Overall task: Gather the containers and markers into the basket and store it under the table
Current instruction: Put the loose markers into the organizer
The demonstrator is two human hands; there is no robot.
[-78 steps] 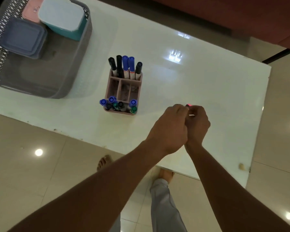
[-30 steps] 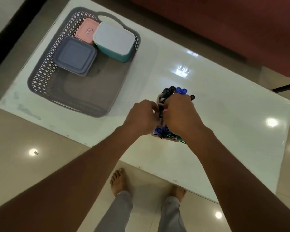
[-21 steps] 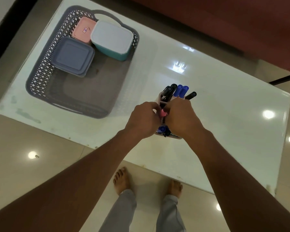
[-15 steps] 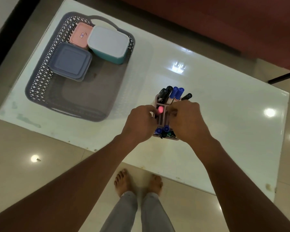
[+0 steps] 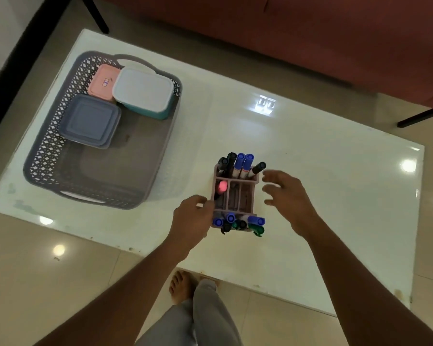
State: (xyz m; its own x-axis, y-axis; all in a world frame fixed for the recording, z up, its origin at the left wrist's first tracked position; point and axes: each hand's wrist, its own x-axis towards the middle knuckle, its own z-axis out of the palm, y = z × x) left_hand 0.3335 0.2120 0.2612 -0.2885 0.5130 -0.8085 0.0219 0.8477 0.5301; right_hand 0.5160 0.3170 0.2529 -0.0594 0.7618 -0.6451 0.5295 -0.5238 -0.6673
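A pink marker holder (image 5: pixel 235 194) stands on the white table (image 5: pixel 323 176), with black and blue markers (image 5: pixel 240 162) in its far slots and several more (image 5: pixel 238 222) in its near slots. A pink marker (image 5: pixel 221 187) sits in the left middle slot. My left hand (image 5: pixel 191 222) holds the holder's left wall with curled fingers. My right hand (image 5: pixel 286 196) hovers just right of the holder, fingers spread, touching nothing. The grey basket (image 5: pixel 41 158) at the left holds a pink container (image 5: pixel 103 82), a teal container with a white lid (image 5: pixel 143 89) and a grey-blue container (image 5: pixel 89 119).
The near half of the basket floor is bare. A red-brown sofa (image 5: pixel 335 33) runs along the table's far side. My feet and grey trousers (image 5: pixel 195 308) are at the table's near edge, on a glossy tiled floor.
The pink marker went from my hands into the holder's left middle slot. My right hand has since let go and drawn off to the right with spread fingers. The left hand stays at the holder.
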